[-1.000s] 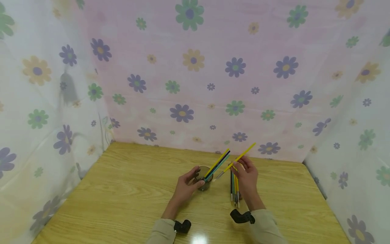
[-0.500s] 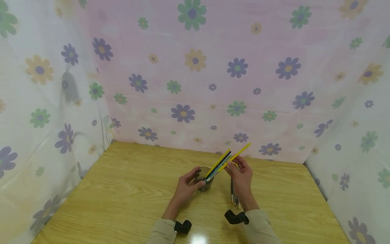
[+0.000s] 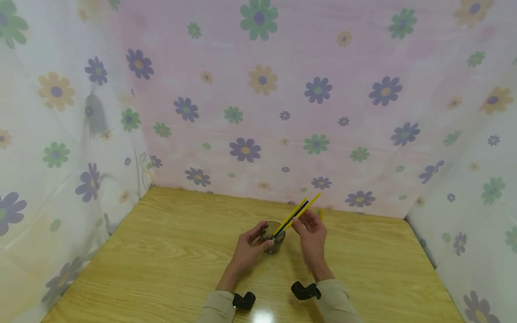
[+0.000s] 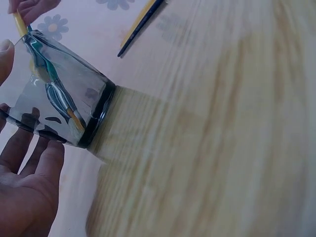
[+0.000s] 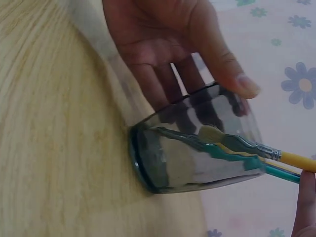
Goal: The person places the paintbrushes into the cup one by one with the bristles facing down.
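My left hand (image 3: 247, 249) grips a smoky clear glass (image 5: 197, 170) around its side. In the right wrist view the glass stands on the table, thumb by the rim. Several paintbrushes lean inside it, bristles down, among them a green-handled one (image 5: 282, 174). My right hand (image 3: 313, 235) pinches a yellow paintbrush (image 3: 313, 200) by its handle, just right of the glass. The bristle end of that brush is inside the glass, above the base. The other leaning handles are partly covered by it in the head view.
More paintbrushes (image 4: 141, 20) lie on the table beyond the glass in the left wrist view; my right hand mostly hides them in the head view. The wood-grain table (image 3: 173, 251) meets a flowered cloth (image 3: 218, 89) at the back and sides.
My right hand has moved left and brought the yellow paintbrush from beside the glass into its mouth. My left hand has kept its hold on the glass.
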The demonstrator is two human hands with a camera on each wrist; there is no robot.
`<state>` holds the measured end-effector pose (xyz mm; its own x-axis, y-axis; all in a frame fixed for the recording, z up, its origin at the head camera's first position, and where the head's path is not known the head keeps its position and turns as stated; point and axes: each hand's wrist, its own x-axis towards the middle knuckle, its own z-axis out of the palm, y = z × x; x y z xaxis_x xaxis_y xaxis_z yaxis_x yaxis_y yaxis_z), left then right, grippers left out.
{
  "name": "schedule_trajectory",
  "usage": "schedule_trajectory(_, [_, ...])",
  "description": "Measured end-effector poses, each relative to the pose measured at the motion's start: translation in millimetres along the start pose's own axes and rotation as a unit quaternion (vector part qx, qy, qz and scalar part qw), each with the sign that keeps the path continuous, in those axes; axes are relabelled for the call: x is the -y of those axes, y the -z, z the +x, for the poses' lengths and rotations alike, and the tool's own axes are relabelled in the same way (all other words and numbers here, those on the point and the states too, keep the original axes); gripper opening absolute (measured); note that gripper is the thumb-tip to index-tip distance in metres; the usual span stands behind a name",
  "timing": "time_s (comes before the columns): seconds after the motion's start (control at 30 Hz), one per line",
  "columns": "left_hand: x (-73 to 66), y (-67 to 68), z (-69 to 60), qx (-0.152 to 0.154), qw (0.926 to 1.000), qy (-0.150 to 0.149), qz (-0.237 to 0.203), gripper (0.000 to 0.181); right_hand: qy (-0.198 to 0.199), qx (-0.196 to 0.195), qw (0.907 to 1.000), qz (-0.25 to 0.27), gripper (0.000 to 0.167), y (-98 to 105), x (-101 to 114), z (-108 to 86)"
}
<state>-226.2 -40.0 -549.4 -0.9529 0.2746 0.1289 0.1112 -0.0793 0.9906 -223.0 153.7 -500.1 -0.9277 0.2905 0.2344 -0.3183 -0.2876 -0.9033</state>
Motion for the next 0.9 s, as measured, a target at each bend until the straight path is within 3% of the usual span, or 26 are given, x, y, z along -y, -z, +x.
schedule_trajectory(0.47, [-0.2,-0.9,0.0,0.000,1.0000,-0.004,0.002,0.067,-0.023,-0.005,0.9991,-0.035,0.033,-3,-23,-4.3])
schedule_trajectory(0.9, [2.0,0.5,0.7,0.005,0.9998,-0.017,-0.002,0.068,-0.022,-0.004,0.9981,-0.057,0.037,-1,-26,-12.0])
